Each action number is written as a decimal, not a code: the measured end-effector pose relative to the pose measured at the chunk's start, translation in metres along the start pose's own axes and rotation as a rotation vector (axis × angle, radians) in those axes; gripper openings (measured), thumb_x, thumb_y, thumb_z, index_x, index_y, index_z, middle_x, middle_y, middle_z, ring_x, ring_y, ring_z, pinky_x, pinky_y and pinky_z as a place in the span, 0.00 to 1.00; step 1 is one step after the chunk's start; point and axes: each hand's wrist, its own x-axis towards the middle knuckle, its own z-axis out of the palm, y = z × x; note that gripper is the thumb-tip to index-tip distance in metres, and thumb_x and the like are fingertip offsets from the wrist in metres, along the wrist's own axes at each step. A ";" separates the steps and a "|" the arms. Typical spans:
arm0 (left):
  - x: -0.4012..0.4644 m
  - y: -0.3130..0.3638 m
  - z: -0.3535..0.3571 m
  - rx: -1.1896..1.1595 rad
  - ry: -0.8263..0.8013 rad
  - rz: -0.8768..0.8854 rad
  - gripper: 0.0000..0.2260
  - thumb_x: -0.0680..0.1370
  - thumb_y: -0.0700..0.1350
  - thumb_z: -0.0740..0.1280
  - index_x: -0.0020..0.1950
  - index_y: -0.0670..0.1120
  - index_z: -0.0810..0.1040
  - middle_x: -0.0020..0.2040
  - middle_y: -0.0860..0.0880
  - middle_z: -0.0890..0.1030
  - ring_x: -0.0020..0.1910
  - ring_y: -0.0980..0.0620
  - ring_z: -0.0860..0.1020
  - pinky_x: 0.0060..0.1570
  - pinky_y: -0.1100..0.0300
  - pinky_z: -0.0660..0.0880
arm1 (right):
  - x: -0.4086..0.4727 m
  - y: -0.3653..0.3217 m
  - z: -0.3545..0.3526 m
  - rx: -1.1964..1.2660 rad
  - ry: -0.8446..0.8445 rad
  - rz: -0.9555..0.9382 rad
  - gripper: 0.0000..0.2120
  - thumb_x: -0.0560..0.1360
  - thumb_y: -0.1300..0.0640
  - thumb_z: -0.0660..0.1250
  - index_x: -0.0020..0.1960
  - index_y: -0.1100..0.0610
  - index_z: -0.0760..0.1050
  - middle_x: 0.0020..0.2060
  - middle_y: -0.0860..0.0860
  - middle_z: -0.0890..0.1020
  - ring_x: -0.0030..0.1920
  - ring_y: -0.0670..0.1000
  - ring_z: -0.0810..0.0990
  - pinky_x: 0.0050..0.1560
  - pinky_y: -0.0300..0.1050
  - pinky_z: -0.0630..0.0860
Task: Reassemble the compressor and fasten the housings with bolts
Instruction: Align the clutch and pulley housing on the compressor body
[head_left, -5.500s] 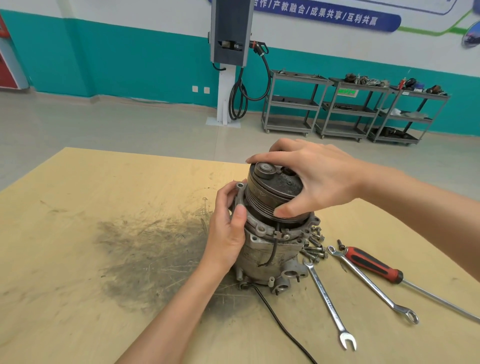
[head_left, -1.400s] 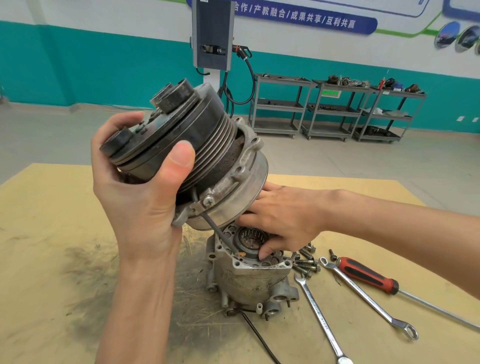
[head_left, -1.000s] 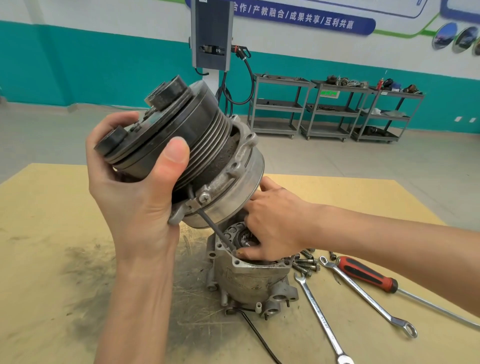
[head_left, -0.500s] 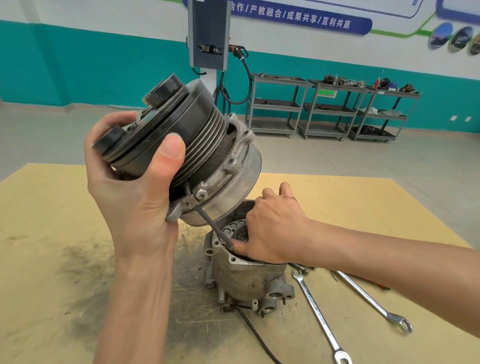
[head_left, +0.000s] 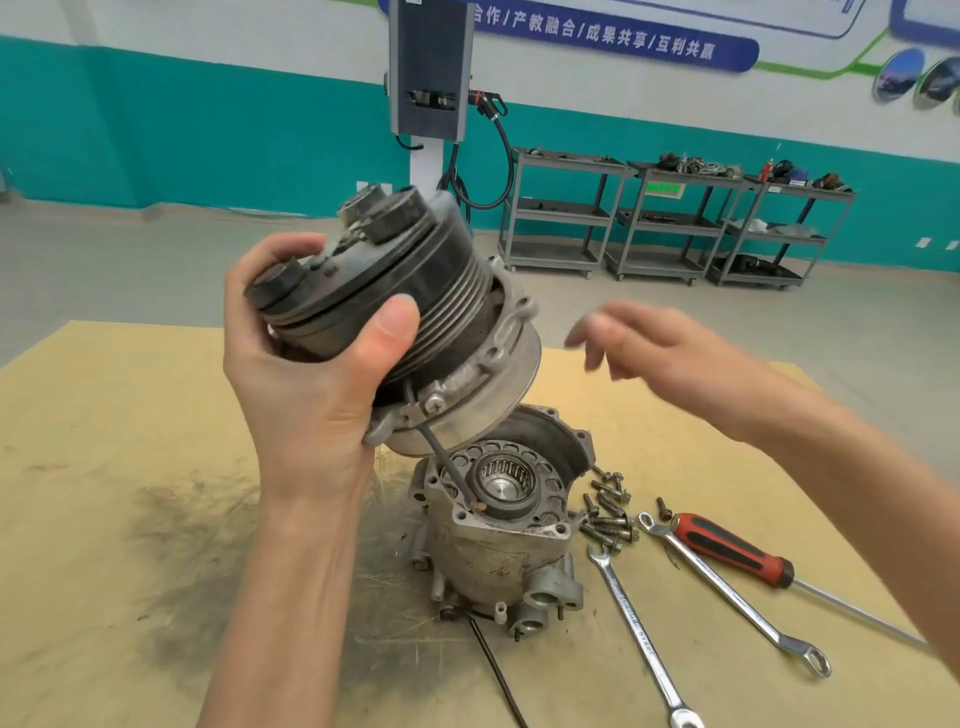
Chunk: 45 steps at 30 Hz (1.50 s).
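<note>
- The left hand (head_left: 306, 395) grips the front housing with its clutch pulley (head_left: 395, 317) left of centre in the frame, thumb across the grooved rim, fingers curled behind the clutch plate.
- That assembly is tilted: its long axis runs from upper left down toward lower right, so its mating face looks down at the compressor body (head_left: 501, 525), which stands upright on the wooden table (head_left: 104, 467) just below and to the right.
- A black wire (head_left: 447, 462) hangs from the lifted part across the body's open top, over the needle bearing (head_left: 506, 475).
- The right hand (head_left: 649, 343), blurred, hovers right of centre with fingers loose, holding nothing, apart from both parts.
- Judgement: seating calls for swinging the axis upright over the bearing; the left hand is placed to do it.
- The bolts (head_left: 605, 512), 2 wrenches (head_left: 644, 639) and a screwdriver (head_left: 732, 551) lie at lower right.
</note>
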 end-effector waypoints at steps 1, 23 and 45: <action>0.000 -0.002 0.000 0.026 -0.032 0.015 0.29 0.62 0.57 0.81 0.56 0.49 0.74 0.53 0.47 0.76 0.53 0.49 0.76 0.54 0.46 0.75 | -0.002 0.003 -0.003 0.191 0.075 -0.077 0.28 0.72 0.28 0.52 0.60 0.44 0.73 0.50 0.44 0.81 0.54 0.47 0.79 0.53 0.40 0.75; -0.014 -0.035 0.019 0.340 -0.562 -0.105 0.30 0.57 0.51 0.81 0.57 0.51 0.76 0.53 0.54 0.81 0.53 0.54 0.80 0.53 0.65 0.74 | -0.020 0.018 0.064 0.640 0.127 -0.191 0.57 0.63 0.31 0.72 0.77 0.61 0.52 0.69 0.46 0.72 0.69 0.46 0.72 0.64 0.37 0.70; -0.014 -0.049 0.000 0.364 -0.630 -0.148 0.30 0.57 0.49 0.81 0.57 0.53 0.76 0.53 0.58 0.80 0.54 0.55 0.79 0.55 0.64 0.73 | -0.016 0.034 0.090 0.727 0.160 -0.228 0.53 0.64 0.33 0.72 0.76 0.60 0.54 0.68 0.42 0.74 0.69 0.48 0.72 0.64 0.38 0.71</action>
